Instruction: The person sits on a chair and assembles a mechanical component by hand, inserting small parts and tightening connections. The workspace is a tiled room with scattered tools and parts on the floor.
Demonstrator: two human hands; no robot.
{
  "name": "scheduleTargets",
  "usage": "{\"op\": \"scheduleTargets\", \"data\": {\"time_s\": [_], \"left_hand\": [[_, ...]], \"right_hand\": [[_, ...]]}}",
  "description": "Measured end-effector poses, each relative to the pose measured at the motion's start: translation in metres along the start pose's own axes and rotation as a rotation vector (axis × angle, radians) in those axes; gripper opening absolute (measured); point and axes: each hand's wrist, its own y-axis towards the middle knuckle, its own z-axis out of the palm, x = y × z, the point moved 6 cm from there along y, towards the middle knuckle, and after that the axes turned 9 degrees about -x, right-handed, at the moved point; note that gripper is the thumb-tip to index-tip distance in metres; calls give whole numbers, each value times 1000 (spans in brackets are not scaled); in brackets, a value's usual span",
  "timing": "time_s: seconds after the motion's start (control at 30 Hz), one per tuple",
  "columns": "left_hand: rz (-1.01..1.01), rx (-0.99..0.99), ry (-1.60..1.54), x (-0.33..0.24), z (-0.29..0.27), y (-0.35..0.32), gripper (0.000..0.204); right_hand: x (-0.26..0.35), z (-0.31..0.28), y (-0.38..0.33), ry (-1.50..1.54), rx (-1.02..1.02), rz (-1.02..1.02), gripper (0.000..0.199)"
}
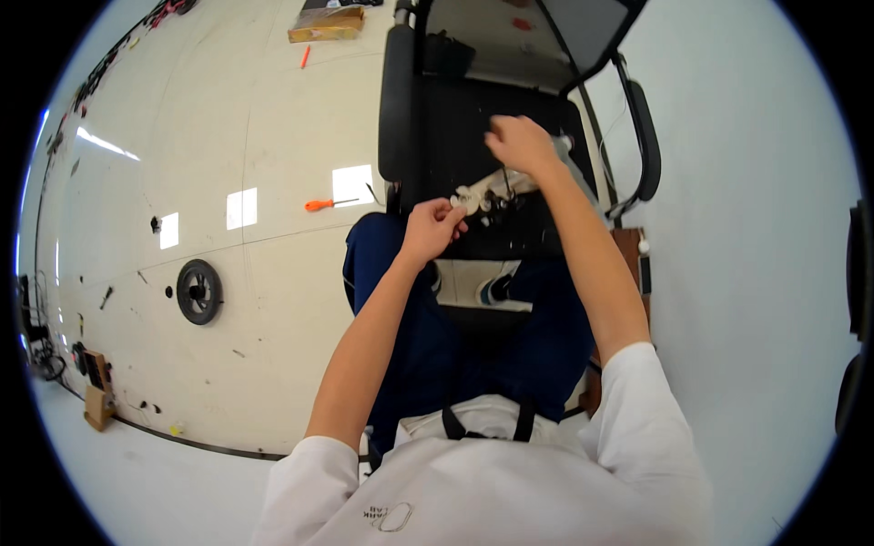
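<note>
A black office chair (428,118) stands in front of me, its seat facing me and an armrest on each side. My left hand (430,227) pinches a small white part (466,198) at the seat's near edge, where a few more small white and dark pieces lie. My right hand (521,144) is higher over the seat, fingers curled; whether it holds something I cannot tell. My knees in dark blue trousers (391,273) sit just below the chair.
An orange-handled screwdriver (328,204) lies on the pale floor left of the chair. A loose black wheel (198,291) lies further left. A cardboard box (325,25) and a small orange item (305,56) sit at the top. A white wall (756,227) rises on the right.
</note>
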Motion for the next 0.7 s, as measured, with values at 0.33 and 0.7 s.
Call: {"op": "scheduleTargets", "data": {"time_s": [0.33, 0.7], "left_hand": [[-61, -55, -81, 4, 2, -7, 24], [-25, 27, 3, 6, -3, 2, 19]], "right_hand": [[-1, 14, -245, 641, 278, 584, 25], [78, -19, -103, 214, 126, -211, 27]]}}
